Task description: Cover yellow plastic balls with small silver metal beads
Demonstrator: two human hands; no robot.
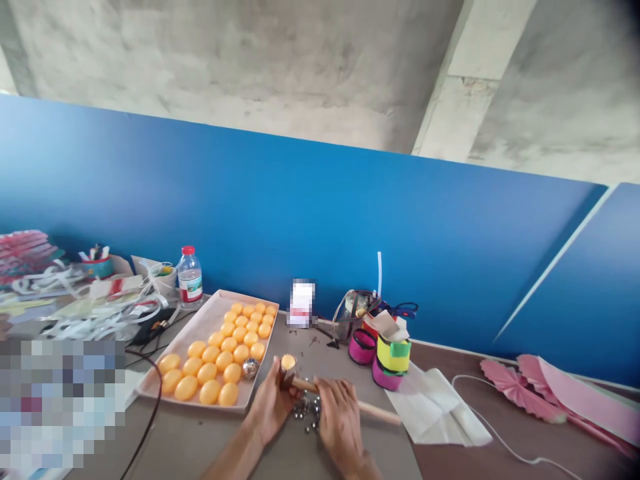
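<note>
My left hand (271, 404) is closed around the head end of a small wooden mallet (300, 383), where a yellow ball (287, 362) sits on top. My right hand (340, 412) wraps the mallet's wooden handle (377, 413), which sticks out to the right. Between and beneath the hands lies a cluster of small shiny metal balls (309, 407). Just left of my left hand stands a pale tray (200, 327) holding several rows of yellow balls (225, 350) and one silver ball (250, 367).
Stacked rolls of coloured tape (393, 360) and a pink roll (362, 347) stand behind the hands. White paper (437, 407) and a white cable (500, 447) lie to the right, pink paper fans (520, 387) further right. A water bottle (190, 279), cables and clutter fill the left. A blue partition (320, 227) backs the table.
</note>
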